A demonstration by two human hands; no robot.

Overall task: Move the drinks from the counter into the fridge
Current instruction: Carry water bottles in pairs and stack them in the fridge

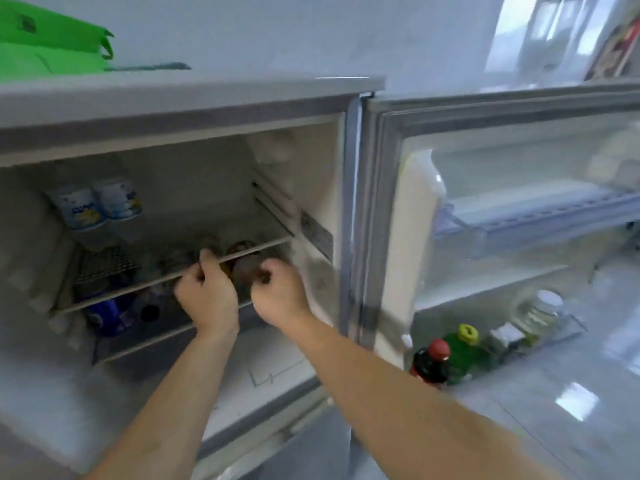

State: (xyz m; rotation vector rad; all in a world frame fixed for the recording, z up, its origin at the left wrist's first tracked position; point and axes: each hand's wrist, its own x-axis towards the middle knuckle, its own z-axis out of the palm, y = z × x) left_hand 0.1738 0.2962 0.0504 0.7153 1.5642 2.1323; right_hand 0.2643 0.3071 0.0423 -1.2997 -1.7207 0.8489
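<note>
Right now both hands are deep in the open fridge [173, 109] at mid-frame: the left hand [206, 295] has its fingers curled at the front rail of the wire shelf [114, 294], though blur hides whether it holds a can or just the rail, while the right hand [278, 293] pinches the rim of a dark can [246, 266] at that shelf. I'd judge the can stiff, light, smooth and a bit slippery, best taken round its side. Two water bottles [97, 206] stand at the upper left of the shelf; their blue labels are too blurred to read. Lower right, a red-capped bottle [429, 362] and a green bottle [462, 351] sit in the door [419, 220], no brand legible.
</note>
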